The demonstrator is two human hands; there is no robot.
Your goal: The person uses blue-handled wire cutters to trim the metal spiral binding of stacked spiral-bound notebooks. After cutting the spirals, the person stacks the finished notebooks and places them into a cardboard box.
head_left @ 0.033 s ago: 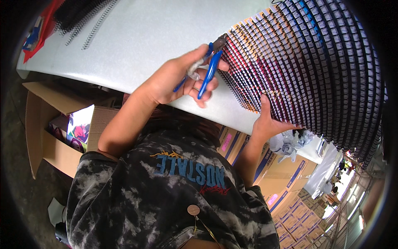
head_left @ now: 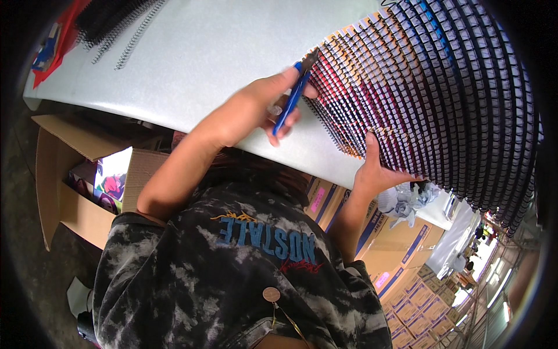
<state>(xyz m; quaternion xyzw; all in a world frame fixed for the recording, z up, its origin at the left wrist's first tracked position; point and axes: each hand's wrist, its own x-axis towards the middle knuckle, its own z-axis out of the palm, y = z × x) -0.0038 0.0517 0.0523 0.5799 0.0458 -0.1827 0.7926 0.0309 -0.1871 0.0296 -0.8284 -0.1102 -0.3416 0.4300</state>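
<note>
Head view: left hand [head_left: 261, 104] curled round blue-handled cutters [head_left: 292, 102], handles close together; cutter tips at the corner of the spiral-bound stack [head_left: 407, 87], just beyond its fingers. Right hand [head_left: 375, 167] spread at the stack's near edge, thumb on coils, fingers hidden; grip cannot be told. Black loose coils [head_left: 110, 23] well left of left hand, on white table [head_left: 203, 52].

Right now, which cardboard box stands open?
The leftmost box: its flaps are spread and colourful printed items show inside, while the blue-striped boxes at lower right look closed.
</note>
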